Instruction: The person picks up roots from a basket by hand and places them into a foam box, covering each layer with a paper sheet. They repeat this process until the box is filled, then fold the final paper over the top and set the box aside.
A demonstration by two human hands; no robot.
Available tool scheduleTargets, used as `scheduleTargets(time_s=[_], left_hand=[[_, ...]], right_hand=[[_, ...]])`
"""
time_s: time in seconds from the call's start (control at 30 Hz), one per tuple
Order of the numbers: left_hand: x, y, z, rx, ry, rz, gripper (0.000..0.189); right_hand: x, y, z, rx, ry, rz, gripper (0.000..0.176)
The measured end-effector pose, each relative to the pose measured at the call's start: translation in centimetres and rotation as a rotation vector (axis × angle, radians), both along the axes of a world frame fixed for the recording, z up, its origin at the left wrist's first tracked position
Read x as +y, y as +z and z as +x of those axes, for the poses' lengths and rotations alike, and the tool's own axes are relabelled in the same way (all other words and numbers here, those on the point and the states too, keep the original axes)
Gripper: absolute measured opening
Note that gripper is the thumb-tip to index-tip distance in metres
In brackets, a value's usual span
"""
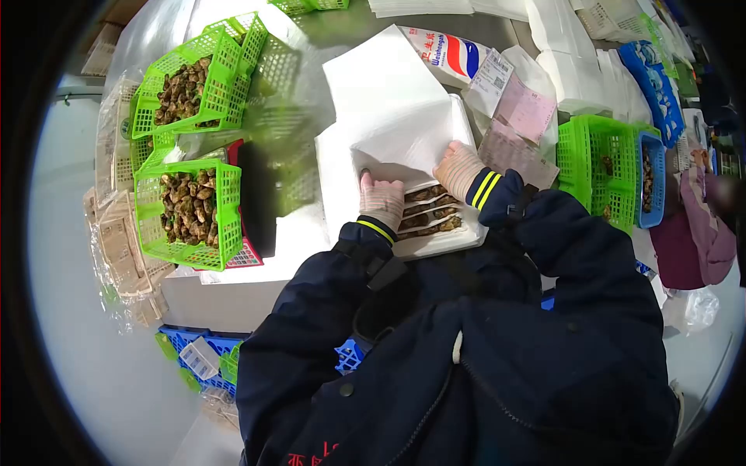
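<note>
Grips the near edge of a white sheet [398,149] in curled left hand [381,199] and curled right hand [458,167], above brown pieces [434,205] in a white box [443,248], centre of the frame, near green baskets [227,81], upper left.

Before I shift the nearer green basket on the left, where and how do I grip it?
I'd take the green basket by its left and right rims, from outside and above. The rims stand above the brown pieces around the edges; the loose heap suggests gripping both sides and keeping it level.
</note>
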State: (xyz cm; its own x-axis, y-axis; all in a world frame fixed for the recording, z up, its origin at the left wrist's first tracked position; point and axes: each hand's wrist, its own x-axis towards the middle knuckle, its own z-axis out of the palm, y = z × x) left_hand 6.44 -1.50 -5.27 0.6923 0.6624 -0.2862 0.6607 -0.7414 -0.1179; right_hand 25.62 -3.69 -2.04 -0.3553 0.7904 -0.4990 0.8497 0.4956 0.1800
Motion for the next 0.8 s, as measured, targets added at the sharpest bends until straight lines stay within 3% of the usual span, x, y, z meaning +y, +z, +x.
scheduleTargets(time_s=[0.07, 0.17, 0.23, 0.3, 0.33, 0.37, 0.43, 0.47, 0.57, 0.6, 0.63, 0.7, 0.73, 0.8], left_hand=[[0.6, 0.2, -0.3, -0.096, 0.061, -0.176, 0.011], [0.3, 0.3, -0.6, -0.147, 0.015, -0.121, 0.012], [0.2, -0.9, -1.3, -0.086, -0.020, -0.032, 0.013], [0.5, -0.7, -1.0, -0.031, -0.065, 0.173, 0.015], [0.3, -0.6, -1.0, 0.107, -0.069, 0.022, 0.016], [0.1, -1.9, -1.4, 0.112, -0.070, 0.022, 0.016], [-0.1, -7.0, -3.3, -0.221, -0.022, 0.147, 0.015], [0.3, -8.2, -3.7, -0.147, -0.103, 0.236, 0.015], [0.7, 0.5, -1.1, 0.044, -0.075, 0.030, 0.015], [0.8, -10.1, -3.5, -0.146, -0.155, 0.829, 0.016], [0.8, -7.5, -2.9, -0.144, -0.160, 0.825, 0.016], [1.0, 1.0, -0.5, 0.324, -0.013, -0.199, 0.027], [0.8, 0.7, -1.0, 0.321, -0.023, -0.197, 0.027], [0.7, 0.4, -1.6, -0.140, -0.042, -0.010, 0.016]], right_hand=[[0.0, 0.4, -0.1, 0.035, -0.017, -0.031, 0.020], [0.2, 1.3, 0.2, 0.132, -0.026, -0.050, 0.030], [0.5, 0.8, 0.4, 0.089, -0.006, -0.184, 0.030], [0.3, 1.6, 0.4, 0.060, 0.045, -0.096, 0.031], [0.0, 1.4, 0.7, 0.056, 0.038, -0.100, 0.031], [0.0, 0.9, 0.5, 0.041, 0.004, -0.115, 0.032], [0.6, -0.4, -0.1, 0.017, -0.054, -0.138, 0.034], [0.5, -0.9, 0.2, 0.206, -0.204, -0.171, 0.035], [0.3, -1.8, 0.1, -0.020, -0.007, -0.081, 0.033], [0.3, -1.9, 0.1, -0.020, -0.011, -0.083, 0.033], [0.2, -2.1, 0.1, -0.001, -0.049, -0.098, 0.031], [0.1, -1.7, -0.2, 0.017, -0.095, -0.112, 0.029], [0.0, -0.8, -0.5, 0.034, -0.084, -0.078, 0.027], [0.4, -0.7, -0.5, 0.013, -0.053, -0.077, 0.024]])
